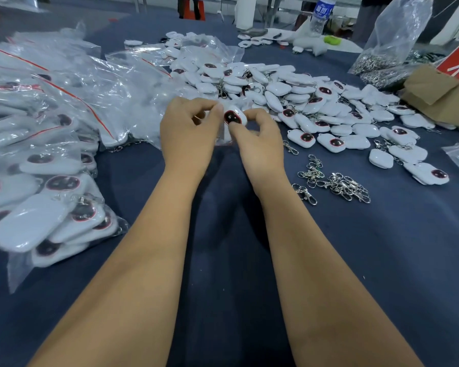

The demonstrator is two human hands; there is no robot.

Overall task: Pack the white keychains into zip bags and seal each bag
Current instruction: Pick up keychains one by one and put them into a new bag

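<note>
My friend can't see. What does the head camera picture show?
Two hands, left hand and right hand, hold one white keychain and a clear zip bag above a blue table. Filled bags lie left, loose keychains right.

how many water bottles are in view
1: a clear water bottle with a blue label stands at the table's far edge, upper right, its top cut off by the frame. Others may be hidden.

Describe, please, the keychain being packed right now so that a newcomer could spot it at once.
Start from the big heap of loose white keychains on the dark blue table; at its near edge the two hands meet. Between the left hand and right hand sits one white keychain, dark oval face towards the camera. It alone is pinched in fingers, off the table.
</note>
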